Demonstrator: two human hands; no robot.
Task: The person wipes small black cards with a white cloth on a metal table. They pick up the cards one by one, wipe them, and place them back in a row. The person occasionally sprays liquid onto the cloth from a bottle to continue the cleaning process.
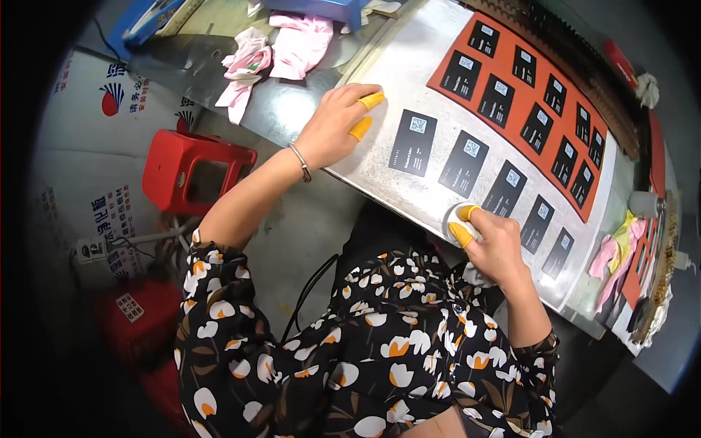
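Handling of black cards on a pale board. The left hand (pixel 336 125), upper centre of the frame, is loosely spread, its yellow finger covers (pixel 360 129) resting on the left margin of the pale board (pixel 394 80); no object is seen in its grasp. The right hand (pixel 499 247), right of centre, pinches a white wad (pixel 467 217) at the board's near edge. The row of black cards (pixel 464 164) runs from the centre toward the lower right; others lie on an orange sheet (pixel 511 125) at upper right. The step appears to be wiping the cards. Good practice would be light, even strokes with a clean face of the wad, covered fingertips only, the left hand steadying the margin, and care not to shift the row.
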